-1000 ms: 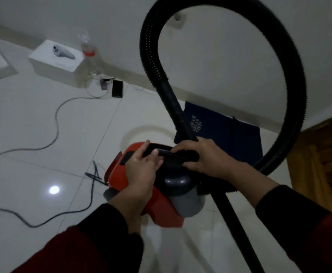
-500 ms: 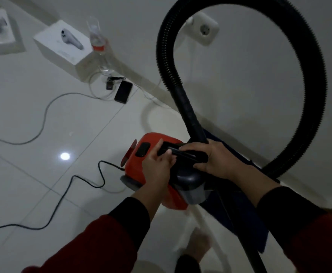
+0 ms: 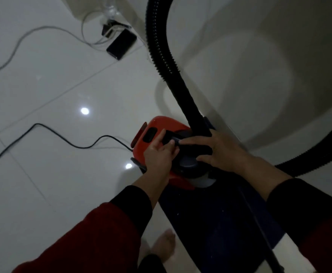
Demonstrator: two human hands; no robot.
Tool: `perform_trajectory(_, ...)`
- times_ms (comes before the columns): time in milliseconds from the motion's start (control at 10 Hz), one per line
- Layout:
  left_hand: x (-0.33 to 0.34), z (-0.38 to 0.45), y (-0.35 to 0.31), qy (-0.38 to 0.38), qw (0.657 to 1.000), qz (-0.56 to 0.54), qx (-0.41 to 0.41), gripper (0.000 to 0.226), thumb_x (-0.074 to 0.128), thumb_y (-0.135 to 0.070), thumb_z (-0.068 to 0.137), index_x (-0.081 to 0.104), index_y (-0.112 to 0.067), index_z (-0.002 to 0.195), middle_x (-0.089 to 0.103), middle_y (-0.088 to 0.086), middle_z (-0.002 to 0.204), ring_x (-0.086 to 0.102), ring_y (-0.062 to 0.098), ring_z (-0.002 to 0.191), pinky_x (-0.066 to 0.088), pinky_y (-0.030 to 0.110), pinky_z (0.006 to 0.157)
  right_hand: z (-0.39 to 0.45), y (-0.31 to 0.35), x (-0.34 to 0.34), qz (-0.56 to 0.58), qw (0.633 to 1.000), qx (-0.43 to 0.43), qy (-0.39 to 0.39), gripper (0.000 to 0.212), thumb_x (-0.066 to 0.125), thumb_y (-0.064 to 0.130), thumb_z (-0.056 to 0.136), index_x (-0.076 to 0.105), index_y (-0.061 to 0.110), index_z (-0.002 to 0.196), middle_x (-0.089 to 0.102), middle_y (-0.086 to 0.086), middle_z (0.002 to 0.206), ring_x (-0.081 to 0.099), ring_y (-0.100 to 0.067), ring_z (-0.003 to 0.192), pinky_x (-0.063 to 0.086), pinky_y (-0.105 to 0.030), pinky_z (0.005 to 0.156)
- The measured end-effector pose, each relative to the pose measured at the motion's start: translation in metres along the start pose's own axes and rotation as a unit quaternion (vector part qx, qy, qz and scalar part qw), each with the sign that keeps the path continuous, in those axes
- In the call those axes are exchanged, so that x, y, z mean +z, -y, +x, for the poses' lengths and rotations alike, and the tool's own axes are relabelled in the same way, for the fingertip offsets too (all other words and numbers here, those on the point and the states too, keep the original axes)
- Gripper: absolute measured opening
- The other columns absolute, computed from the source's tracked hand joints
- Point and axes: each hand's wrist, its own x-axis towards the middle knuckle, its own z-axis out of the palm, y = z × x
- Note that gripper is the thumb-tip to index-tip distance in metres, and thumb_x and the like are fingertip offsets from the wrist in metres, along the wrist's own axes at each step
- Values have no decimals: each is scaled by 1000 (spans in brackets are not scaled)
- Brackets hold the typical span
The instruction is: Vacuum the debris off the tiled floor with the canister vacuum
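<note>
Here, the canister vacuum (image 3: 161,133) sits just below the middle of the frame, an orange body with a dark top, its lower end over the edge of a dark blue mat (image 3: 210,213) and the rest above the tiled floor (image 3: 53,85); whether it rests down or is held just clear cannot be told. Both hands are on its black carry handle (image 3: 192,147). The left hand (image 3: 159,154) lies along the handle's left end with fingers stretched, pressing more than clasping. The right hand (image 3: 220,152) is curled around the handle's right part, thumb below, closed on it.

The body looks like hard, smooth plastic, rigid and probably fairly light for a vacuum, yet bulky; the handle is the sensible place to hold, since the rounded shell would likely slip. The ribbed black hose (image 3: 161,56) rises from the top beside the right hand, loops out of the upper frame and returns at the right edge. It should be springy and may tug the canister sideways when carried.

A black power cord (image 3: 62,137) snakes left from the vacuum's side. At the upper middle lie a dark phone-like slab (image 3: 121,44) and pale cables (image 3: 23,36). A bare foot (image 3: 164,243) shows at the bottom. No debris is clear beyond small specks on the mat.
</note>
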Motion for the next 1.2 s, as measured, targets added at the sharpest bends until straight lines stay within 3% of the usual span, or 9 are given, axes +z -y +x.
perform_trajectory(200,1,39,57,-27,999,-40,-9,48,55,3,91,50,-15,135,64,2,98,63,16,95,54,27,87,23,-65,29,-9,998,-54,21,86,77,0,76,37,52,133,51,-10,129,52,-20,118,39,-21,101)
perform_trajectory(300,-10,48,81,-40,998,-55,-10,46,54,4,90,53,-16,132,68,0,84,65,12,86,57,23,80,23,-87,53,15,998,-56,31,85,76,-1,78,37,49,135,49,-3,130,47,-11,119,27,0,100)
perform_trajectory(400,-14,55,93,-38,997,-64,-9,44,56,6,89,57,-17,126,72,-9,67,66,7,75,57,18,73,17,-103,66,6,998,-56,0,76,78,3,77,47,48,131,54,-5,133,41,1,118,25,4,99)
perform_trajectory(600,-13,51,94,-19,999,-24,22,42,55,3,91,56,-19,126,68,5,84,66,9,81,57,17,74,6,-98,70,-15,999,-49,-3,73,73,4,82,41,32,141,43,-3,125,36,0,116,19,8,97)
perform_trajectory(800,-20,47,89,25,994,88,52,46,49,-1,94,49,-25,133,69,-1,89,67,14,90,55,29,85,-4,-89,85,-48,998,-26,-20,77,69,3,85,33,40,143,30,1,131,32,-6,120,25,-18,109)
perform_trajectory(900,-32,46,90,52,989,129,54,51,51,-2,93,45,-26,137,67,2,106,67,16,101,54,31,89,-8,-89,89,-28,998,-18,-60,75,69,-4,82,41,38,138,23,-7,149,27,-10,132,20,-17,113)
perform_trajectory(1000,-48,39,90,52,983,171,49,50,54,-7,92,44,-26,137,68,3,107,67,18,99,53,37,92,-20,-77,95,17,993,-15,-117,65,71,-4,81,50,29,133,17,-3,152,23,-12,136,17,-5,109)
perform_trajectory(1100,-66,28,75,17,960,279,9,41,56,-17,91,50,-20,132,67,1,92,65,22,88,51,36,85,-35,-55,87,4,969,45,-245,52,69,3,80,61,19,129,28,-19,151,29,-19,136,22,-15,112)
perform_trajectory(1200,-123,-23,60,47,874,484,6,46,52,-36,85,56,-17,127,70,8,100,67,26,93,49,35,85,-90,-16,107,40,953,108,-279,50,57,16,83,59,41,126,48,-21,137,48,-33,127,26,-17,106)
